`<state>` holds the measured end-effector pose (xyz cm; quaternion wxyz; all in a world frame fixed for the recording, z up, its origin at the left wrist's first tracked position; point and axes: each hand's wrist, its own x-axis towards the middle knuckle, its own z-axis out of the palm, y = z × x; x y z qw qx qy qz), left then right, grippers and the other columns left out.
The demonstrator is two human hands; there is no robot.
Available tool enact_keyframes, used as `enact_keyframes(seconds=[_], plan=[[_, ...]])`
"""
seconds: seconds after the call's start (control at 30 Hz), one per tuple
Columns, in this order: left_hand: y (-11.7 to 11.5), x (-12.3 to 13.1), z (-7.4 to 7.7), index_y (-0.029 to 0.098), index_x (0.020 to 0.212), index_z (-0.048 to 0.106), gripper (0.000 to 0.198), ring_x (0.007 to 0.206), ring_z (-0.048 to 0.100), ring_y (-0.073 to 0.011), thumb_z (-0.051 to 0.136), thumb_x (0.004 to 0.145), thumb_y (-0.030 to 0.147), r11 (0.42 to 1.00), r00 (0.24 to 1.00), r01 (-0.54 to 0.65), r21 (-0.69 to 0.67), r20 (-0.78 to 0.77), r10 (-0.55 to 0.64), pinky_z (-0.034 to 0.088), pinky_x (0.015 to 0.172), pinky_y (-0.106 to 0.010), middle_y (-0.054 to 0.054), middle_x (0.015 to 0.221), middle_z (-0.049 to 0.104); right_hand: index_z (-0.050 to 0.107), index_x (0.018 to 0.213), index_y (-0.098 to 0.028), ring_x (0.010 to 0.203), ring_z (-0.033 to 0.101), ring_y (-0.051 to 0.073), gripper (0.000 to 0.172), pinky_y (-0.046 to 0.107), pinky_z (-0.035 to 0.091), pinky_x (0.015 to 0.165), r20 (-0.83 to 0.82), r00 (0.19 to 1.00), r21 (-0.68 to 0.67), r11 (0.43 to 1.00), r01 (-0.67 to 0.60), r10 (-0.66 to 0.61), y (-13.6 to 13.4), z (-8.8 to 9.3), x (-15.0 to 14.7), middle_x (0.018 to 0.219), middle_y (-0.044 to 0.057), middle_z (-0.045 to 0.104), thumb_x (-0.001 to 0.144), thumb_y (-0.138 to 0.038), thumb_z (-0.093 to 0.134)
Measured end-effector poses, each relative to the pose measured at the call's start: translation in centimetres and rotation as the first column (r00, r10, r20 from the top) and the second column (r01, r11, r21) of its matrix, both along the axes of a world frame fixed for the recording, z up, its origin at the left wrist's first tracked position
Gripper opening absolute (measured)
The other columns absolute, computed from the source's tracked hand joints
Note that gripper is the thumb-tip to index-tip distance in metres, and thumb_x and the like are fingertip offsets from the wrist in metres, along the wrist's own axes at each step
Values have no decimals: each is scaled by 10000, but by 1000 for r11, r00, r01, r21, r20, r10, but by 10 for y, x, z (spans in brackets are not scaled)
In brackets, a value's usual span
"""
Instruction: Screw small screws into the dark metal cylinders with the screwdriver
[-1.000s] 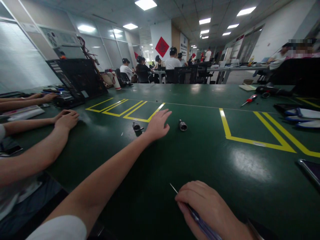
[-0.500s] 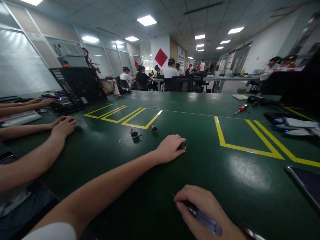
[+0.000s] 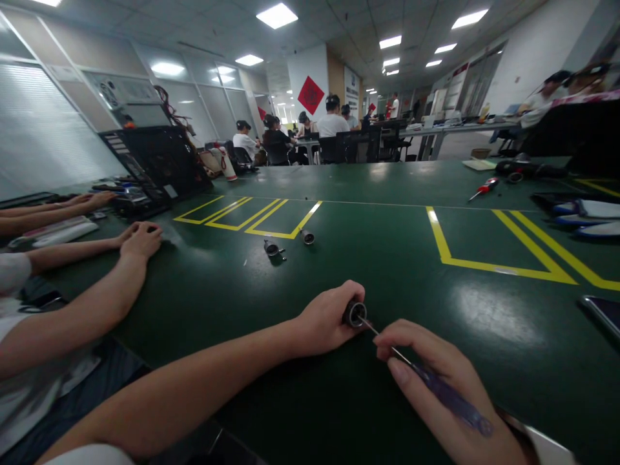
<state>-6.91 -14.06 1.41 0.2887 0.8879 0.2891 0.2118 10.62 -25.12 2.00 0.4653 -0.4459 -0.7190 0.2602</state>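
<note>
My left hand (image 3: 327, 320) is closed round a small dark cylindrical metal part (image 3: 356, 314), whose open round end faces my right side. In my right hand (image 3: 436, 374) is a screwdriver (image 3: 453, 402) with a clear purple handle, the fingers pinching it near the shaft. The thin tip of its shaft reaches the opening of the metal part; how deep it goes I cannot tell. Farther off on the green table (image 3: 232, 297) lie two similar metal parts, one (image 3: 272, 248) with tiny pieces beside it and another (image 3: 307, 237) to its right.
Yellow tape outlines (image 3: 271, 231) mark the table. A red-handled screwdriver (image 3: 484, 188), gloves (image 3: 591, 216) and a dark tablet-like object (image 3: 603, 323) lie at the right. A co-worker's hands (image 3: 140, 239) rest at the left, near a black open-framed case (image 3: 150, 161).
My right hand has brought the screwdriver up to the metal part. My left hand has turned the part so its open end shows. The view has shifted slightly.
</note>
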Motion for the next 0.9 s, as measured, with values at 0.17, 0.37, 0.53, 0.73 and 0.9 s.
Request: enact_keyframes(seconds=[0.17, 0.37, 0.53, 0.73, 0.9], plan=[[3, 1, -2, 175, 794, 492, 181, 658, 487, -111, 630, 765, 290, 993, 999, 50, 103, 1, -50, 372, 597, -230, 10, 741, 532, 654, 988, -235, 952, 607, 241, 213, 375, 489, 824, -77, 995, -148, 987, 58, -70, -2, -10, -2, 998, 78, 654, 882, -318, 489], [1, 2, -3, 175, 739, 469, 121, 631, 468, -108, 567, 793, 222, 991, 997, 73, 116, 15, -76, 367, 595, -229, 10, 702, 509, 656, 980, -251, 966, 597, 220, 228, 358, 477, 852, -119, 990, -316, 948, 38, -80, 2, -6, -7, 1017, 50, 654, 880, -379, 495], [0, 1, -4, 179, 726, 457, 126, 636, 472, -111, 573, 768, 203, 994, 993, 60, 91, 96, -69, 377, 604, -232, 5, 703, 508, 659, 916, -241, 852, 626, 175, 201, 287, 499, 773, -231, 973, -333, 936, -110, 33, 10, 1, -2, 886, 20, 669, 897, -331, 480], [-4, 1, -1, 176, 719, 453, 133, 612, 453, -104, 579, 760, 197, 989, 973, 133, 64, 182, -142, 377, 584, -228, 3, 693, 498, 681, 969, -233, 896, 620, 194, 241, 313, 493, 751, -444, 895, -420, 870, -259, 52, 17, -10, 5, 949, 50, 678, 911, -347, 476], [-4, 3, -2, 178, 711, 460, 126, 615, 463, -110, 568, 769, 207, 995, 990, 34, 91, 137, -46, 382, 587, -236, 3, 683, 508, 664, 959, -220, 875, 617, 200, 237, 332, 489, 768, -415, 910, -432, 879, -200, 3, 14, -12, 5, 932, 58, 670, 903, -365, 485]])
